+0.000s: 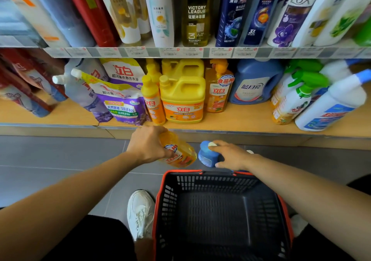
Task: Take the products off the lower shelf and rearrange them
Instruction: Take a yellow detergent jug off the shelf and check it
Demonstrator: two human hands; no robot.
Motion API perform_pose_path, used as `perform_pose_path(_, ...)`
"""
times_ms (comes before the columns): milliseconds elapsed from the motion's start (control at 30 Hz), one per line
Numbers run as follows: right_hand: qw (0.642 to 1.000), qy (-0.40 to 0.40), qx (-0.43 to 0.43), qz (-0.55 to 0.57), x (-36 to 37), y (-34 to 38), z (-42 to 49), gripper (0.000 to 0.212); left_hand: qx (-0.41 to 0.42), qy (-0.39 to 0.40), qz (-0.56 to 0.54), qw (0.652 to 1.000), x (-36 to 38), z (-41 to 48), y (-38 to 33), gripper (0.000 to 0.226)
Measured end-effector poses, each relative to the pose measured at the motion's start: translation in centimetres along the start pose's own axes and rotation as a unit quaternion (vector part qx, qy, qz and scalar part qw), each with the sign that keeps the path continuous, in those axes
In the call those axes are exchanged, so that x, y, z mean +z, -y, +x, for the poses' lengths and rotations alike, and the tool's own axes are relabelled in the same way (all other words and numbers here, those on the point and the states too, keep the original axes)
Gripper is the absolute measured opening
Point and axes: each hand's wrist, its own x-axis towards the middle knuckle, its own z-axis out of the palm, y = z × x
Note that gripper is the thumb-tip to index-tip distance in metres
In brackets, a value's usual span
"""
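The person's left hand (147, 143) is wrapping its fingers around a translucent orange plastic dish-soap bottle (179, 150) with a red-and-white label, holding it tilted in front of the lower wooden shelf (241, 120), just beyond the far rim of the basket. The right hand (230, 155) is gripping a squat blue plastic detergent jug (207, 154) (its cap end is pointing toward the shelf) right beside the orange bottle. Both are hanging above the grey floor, beyond the black mesh shopping basket with the red rim (218, 210).
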Motion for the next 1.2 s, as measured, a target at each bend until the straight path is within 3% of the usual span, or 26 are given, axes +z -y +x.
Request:
perform_pose_path(133, 0.996, -0.074, 0.014, 0.036, -0.2, -0.2, 0.5, 0.071, 0.009, 0.048, 0.040, 0.998, 2.6, 1.7, -1.2, 0.078)
perform_pose_path(367, 0.991, -0.119, 0.018, 0.052, -0.1, -0.6, 1.7, 0.045, 0.019, 0.094, 0.040, 0.995, 7.7, 4.3, -3.9, 0.078)
perform_pose_path(533, 0.986, -0.140, 0.046, 0.075, -0.1, -1.0, 2.2, 0.033, 0.009, 0.085, -0.086, 0.993, 9.4, 5.0, -4.4, 0.053)
perform_pose_path(700, 0.988, -0.137, 0.040, 0.054, 0.1, -0.8, 2.8, 0.044, 0.024, 0.072, -0.178, 0.981, 10.1, 3.8, -3.1, 0.041)
perform_pose_path(900, 0.986, -0.141, 0.086, 0.014, -0.8, -2.4, 1.7, 0.024, 0.023, 0.050, -0.215, 0.975, 11.1, 3.3, -3.7, 0.039)
perform_pose_path(1033, 0.984, -0.139, 0.109, 0.011, -1.1, -3.2, 0.7, 0.030, 0.010, 0.037, -0.238, 0.971, 11.7, 3.5, -4.9, 0.044)
perform_pose_path(1200, 0.980, -0.124, 0.139, 0.066, -2.0, -3.3, 0.8, 0.032, 0.019, 0.112, -0.306, 0.945, 11.5, 4.0, -5.7, 0.053)
